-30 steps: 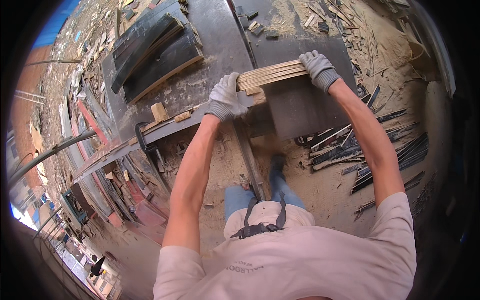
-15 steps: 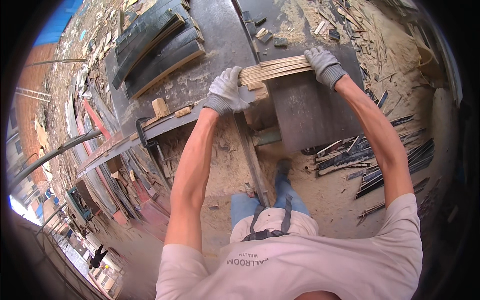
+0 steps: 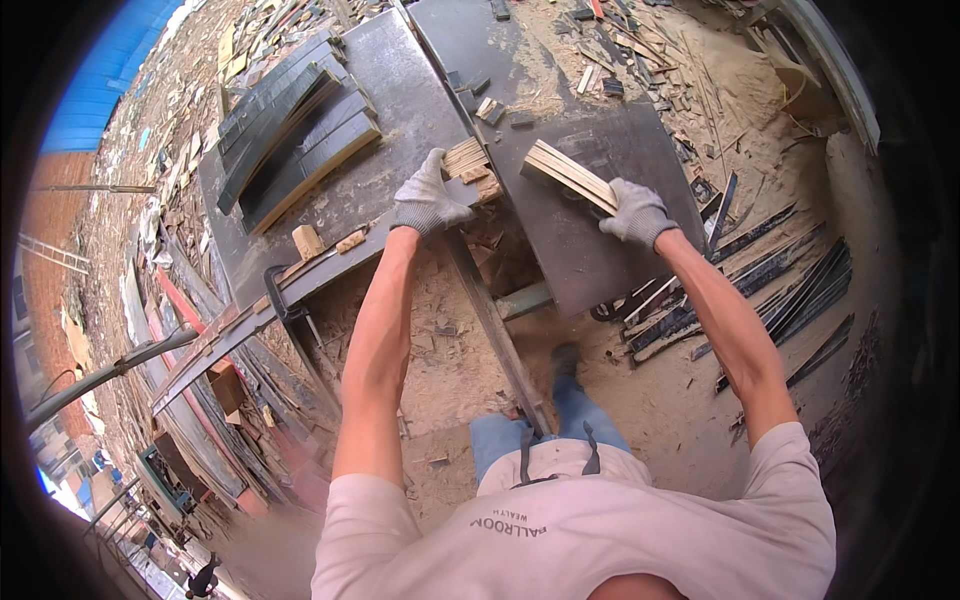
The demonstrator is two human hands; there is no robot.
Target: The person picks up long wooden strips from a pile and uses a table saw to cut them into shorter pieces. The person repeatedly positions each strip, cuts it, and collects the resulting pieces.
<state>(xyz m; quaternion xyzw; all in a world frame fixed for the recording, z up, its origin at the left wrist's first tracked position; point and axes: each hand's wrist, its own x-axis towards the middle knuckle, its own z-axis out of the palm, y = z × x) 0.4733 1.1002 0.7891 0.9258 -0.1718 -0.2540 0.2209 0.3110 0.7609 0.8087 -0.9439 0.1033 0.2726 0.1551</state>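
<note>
My gloved left hand (image 3: 430, 196) is closed on a short bundle of plywood strips (image 3: 466, 157) at the table's near edge, beside the long slot. A small wood block (image 3: 474, 175) lies against that bundle. My gloved right hand (image 3: 637, 212) grips the end of a longer bundle of plywood strips (image 3: 568, 174), tilted over the right part of the dark table (image 3: 590, 260). A gap separates the two bundles, with the slot between them. The fingers of both hands are partly hidden by the gloves and wood.
Black-faced boards (image 3: 300, 140) are stacked on the table's left part. A clamp (image 3: 285, 300) holds a rail on its near edge, near a wood block (image 3: 307, 242). Offcuts (image 3: 490, 110) lie beyond the slot. Dark strips (image 3: 780, 290) litter the sandy ground at right.
Half a second ago one plywood bundle spanned both hands across the slot. It is now in two parts; my right hand has moved down with the longer one, tilting it.
</note>
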